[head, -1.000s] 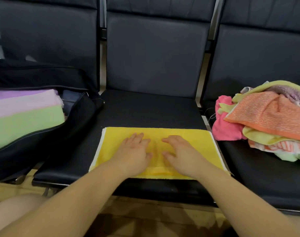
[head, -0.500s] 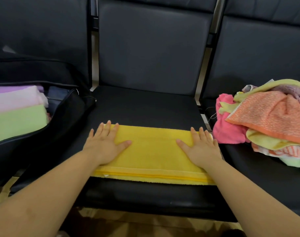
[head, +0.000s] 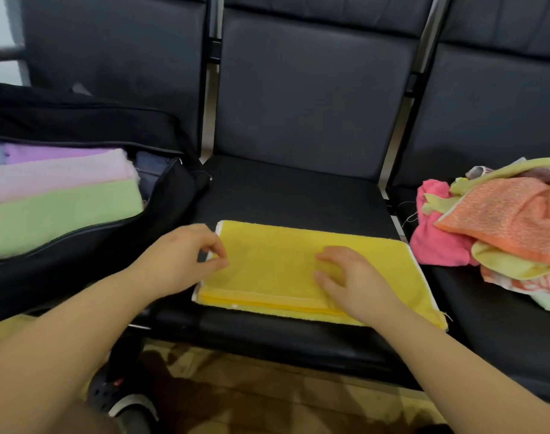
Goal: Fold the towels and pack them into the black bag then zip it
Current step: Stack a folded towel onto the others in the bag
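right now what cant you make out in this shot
Head view only:
- black bag: left part cut off by the frame edge; its zip is too small.
- towel pile: runs off the right edge.
- left hand: motion-blurred at the yellow towel edge, grip unclear.

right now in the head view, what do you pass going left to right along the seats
black bag with folded towels inside → left hand pinching the yellow towel's left edge → yellow towel on the middle seat → right hand resting on it → heap of unfolded towels
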The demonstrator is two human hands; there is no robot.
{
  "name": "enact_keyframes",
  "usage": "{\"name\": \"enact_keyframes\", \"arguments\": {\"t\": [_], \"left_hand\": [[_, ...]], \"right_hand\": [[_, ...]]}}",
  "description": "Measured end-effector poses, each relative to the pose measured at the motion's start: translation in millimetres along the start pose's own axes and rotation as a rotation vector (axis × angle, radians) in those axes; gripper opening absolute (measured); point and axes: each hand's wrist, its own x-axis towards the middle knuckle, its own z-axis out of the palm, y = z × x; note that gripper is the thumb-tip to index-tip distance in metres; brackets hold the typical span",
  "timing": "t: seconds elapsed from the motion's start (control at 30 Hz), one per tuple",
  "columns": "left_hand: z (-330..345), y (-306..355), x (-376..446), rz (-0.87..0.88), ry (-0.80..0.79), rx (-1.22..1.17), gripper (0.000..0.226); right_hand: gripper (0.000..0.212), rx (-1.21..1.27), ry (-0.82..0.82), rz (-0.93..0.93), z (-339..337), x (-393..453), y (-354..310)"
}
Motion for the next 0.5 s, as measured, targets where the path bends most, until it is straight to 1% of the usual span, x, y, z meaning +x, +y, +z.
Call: {"name": "enact_keyframes", "arguments": {"t": [0.07,0.13,0.2,0.27,0.33,0.5], "left_hand": [[0.1,-7.2,-18.4,0.000,-0.108,-0.038,0.007],[0.2,-13.0,-32.9,-0.015,-0.124,-0.107,0.009],[-1.2,-18.0,-43.1,-0.015,-0.119,-0.137,0.016],[-2.2,-21.6,-50.4,0.007,-0.136,-0.108,0.024],[-0.6,-22.2,-55.9,0.038,-0.123,-0.055,0.027],[8.3,-14.5,-57.5,0.071,-0.024,0.058,0.025]], "right_hand": [[0.030,0.049,-0.039,-0.113,4.6,-8.6,-22.2],[0.026,0.067,-0.078,-0.189,9.5,-13.8,-43.1],[0.028,0.056,-0.115,-0.239,14.7,-16.5,-63.3],[0.033,0.027,-0.157,-0.268,20.7,-17.3,-82.0],[0.040,-0.017,-0.184,-0.270,27.5,-16.7,-99.1],[0.051,-0.181,-0.124,-0.220,43.3,-11.6,-127.0]]}}
